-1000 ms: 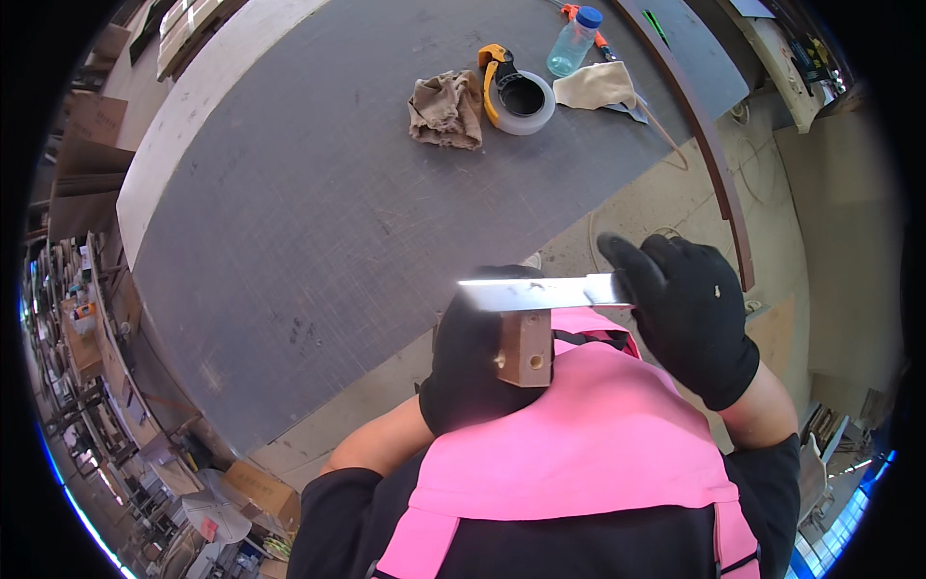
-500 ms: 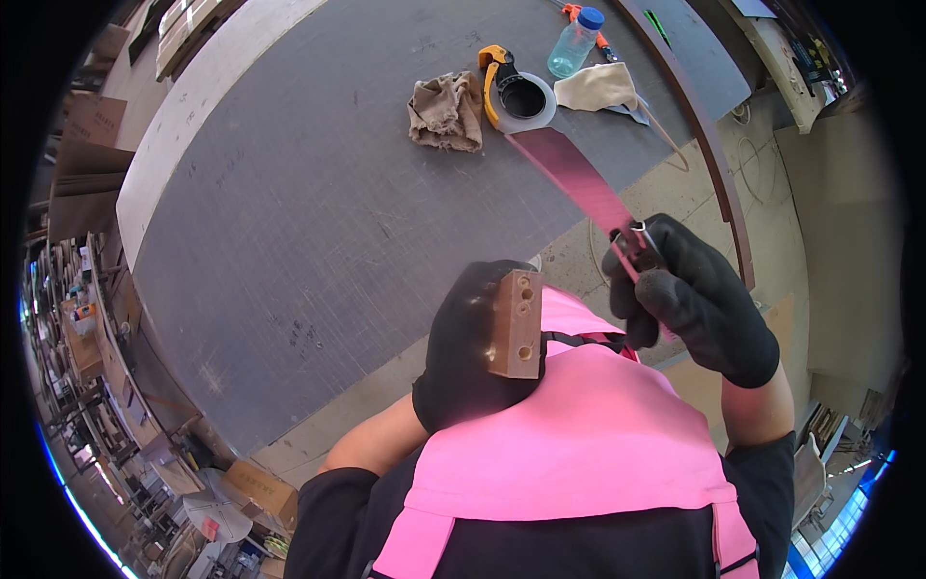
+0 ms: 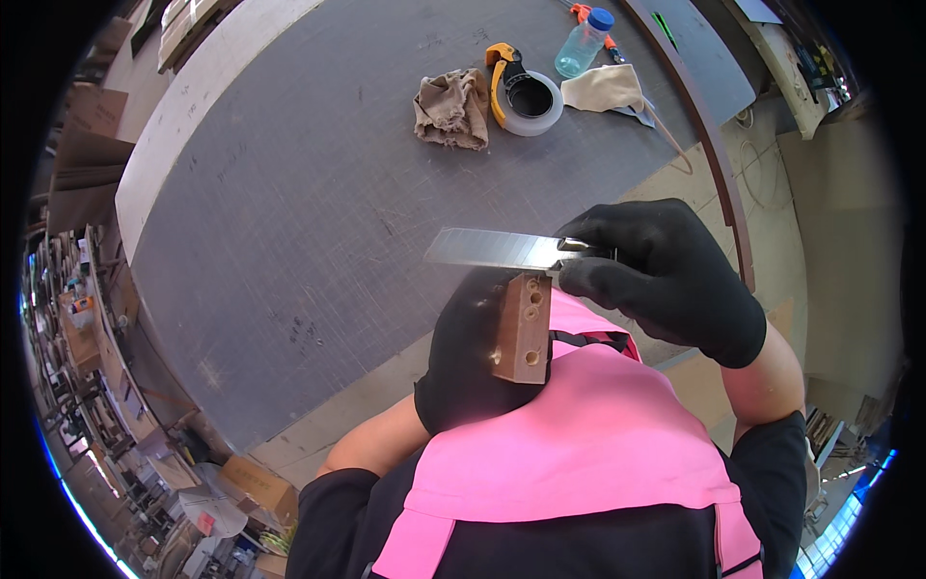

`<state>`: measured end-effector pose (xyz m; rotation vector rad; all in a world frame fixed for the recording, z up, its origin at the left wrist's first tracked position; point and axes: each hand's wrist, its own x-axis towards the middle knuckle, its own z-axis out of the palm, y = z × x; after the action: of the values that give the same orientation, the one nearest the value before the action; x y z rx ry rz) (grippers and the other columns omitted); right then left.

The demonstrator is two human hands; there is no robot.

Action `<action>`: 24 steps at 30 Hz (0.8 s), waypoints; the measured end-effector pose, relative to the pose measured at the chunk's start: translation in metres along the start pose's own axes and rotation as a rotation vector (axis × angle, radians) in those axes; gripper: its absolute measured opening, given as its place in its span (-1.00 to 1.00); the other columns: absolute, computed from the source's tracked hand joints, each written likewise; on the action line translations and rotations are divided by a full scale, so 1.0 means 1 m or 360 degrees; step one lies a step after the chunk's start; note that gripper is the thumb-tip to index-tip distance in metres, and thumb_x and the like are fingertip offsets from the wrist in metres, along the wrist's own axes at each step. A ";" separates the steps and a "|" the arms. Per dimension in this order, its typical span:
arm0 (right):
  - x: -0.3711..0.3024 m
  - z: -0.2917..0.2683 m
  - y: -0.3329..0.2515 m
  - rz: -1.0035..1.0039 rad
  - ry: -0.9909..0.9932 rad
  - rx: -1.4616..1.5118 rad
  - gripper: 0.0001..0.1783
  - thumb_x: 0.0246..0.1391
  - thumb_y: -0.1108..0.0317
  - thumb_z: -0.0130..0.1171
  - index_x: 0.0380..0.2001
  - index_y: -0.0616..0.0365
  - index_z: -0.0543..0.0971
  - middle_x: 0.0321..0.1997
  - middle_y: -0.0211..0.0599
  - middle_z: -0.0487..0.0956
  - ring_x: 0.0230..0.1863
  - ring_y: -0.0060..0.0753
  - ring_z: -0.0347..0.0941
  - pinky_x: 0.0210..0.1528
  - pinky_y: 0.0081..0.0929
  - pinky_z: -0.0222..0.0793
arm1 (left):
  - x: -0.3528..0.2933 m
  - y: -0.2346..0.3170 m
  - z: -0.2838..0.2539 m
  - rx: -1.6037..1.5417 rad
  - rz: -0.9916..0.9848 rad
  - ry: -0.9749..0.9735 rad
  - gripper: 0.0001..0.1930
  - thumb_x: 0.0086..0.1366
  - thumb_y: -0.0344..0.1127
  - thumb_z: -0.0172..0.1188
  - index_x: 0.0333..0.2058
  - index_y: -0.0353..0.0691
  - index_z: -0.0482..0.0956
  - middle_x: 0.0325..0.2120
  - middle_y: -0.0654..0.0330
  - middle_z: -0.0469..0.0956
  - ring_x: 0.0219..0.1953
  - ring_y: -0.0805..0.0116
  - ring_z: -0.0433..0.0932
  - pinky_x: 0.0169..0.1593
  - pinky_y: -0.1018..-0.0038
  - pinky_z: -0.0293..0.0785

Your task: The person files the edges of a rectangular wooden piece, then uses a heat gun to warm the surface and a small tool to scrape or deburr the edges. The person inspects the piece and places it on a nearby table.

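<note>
My left hand [image 3: 463, 347], in a black glove, is closed around a brown wooden block [image 3: 524, 333] in front of my pink apron. The block stands upright, with several round holes in the face toward me. In my black-gloved right hand [image 3: 666, 275] is a utility knife [image 3: 497, 249], gripped between thumb and fingers. Its long silvery blade points left, just above the block's top end and over the left hand. Whether blade and block touch, I cannot tell. The gloved fingers hide most of the knife's handle.
On the grey table [image 3: 318, 193] lie a crumpled brown cloth [image 3: 451, 109], a yellow tape dispenser [image 3: 503, 72] with clear tape, and a beige cloth [image 3: 603, 89]. A blue-capped bottle [image 3: 579, 50] stands behind. A brown strip [image 3: 709, 145] runs along the right. Cardboard boxes [image 3: 258, 490] sit lower left.
My right hand has swung the knife leftward and turned its blade from slanting up and away to nearly level above the block. The left hand and block have barely moved.
</note>
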<state>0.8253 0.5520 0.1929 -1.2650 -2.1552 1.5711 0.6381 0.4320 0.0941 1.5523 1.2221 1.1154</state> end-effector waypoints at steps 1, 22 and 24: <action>0.000 0.001 0.000 0.0028 -0.0005 0.0007 -0.69 0.10 0.15 0.20 -0.32 0.21 0.65 -0.57 -0.19 0.56 -0.57 -0.32 0.51 -0.46 -0.44 0.38 | 0.000 0.000 -0.001 0.0079 0.0032 -0.0017 -0.39 0.01 -0.36 0.42 0.05 -0.33 0.40 -0.16 0.07 0.56 -0.14 0.27 0.59 -0.05 0.42 0.51; -0.008 0.004 0.001 -0.0072 0.0014 -0.0321 -0.72 0.11 0.12 0.18 -0.32 0.10 0.64 -0.53 -0.17 0.58 -0.50 -0.15 0.55 -0.44 -0.30 0.41 | -0.001 0.006 -0.002 -0.0020 -0.0068 -0.0018 -0.50 0.07 -0.43 0.31 0.01 -0.32 0.38 -0.18 0.08 0.52 -0.16 0.26 0.56 -0.06 0.41 0.48; -0.009 0.004 0.000 -0.0071 0.0008 -0.0325 -0.73 0.11 0.12 0.18 -0.33 0.09 0.64 -0.54 -0.18 0.57 -0.51 -0.14 0.55 -0.44 -0.29 0.40 | -0.001 0.005 -0.001 -0.0164 -0.0164 -0.0011 -0.50 0.07 -0.44 0.31 0.02 -0.32 0.38 -0.17 0.08 0.52 -0.15 0.26 0.56 -0.06 0.41 0.49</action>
<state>0.8283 0.5426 0.1944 -1.2654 -2.3736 1.3573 0.6382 0.4300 0.0987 1.3998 1.2071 1.0880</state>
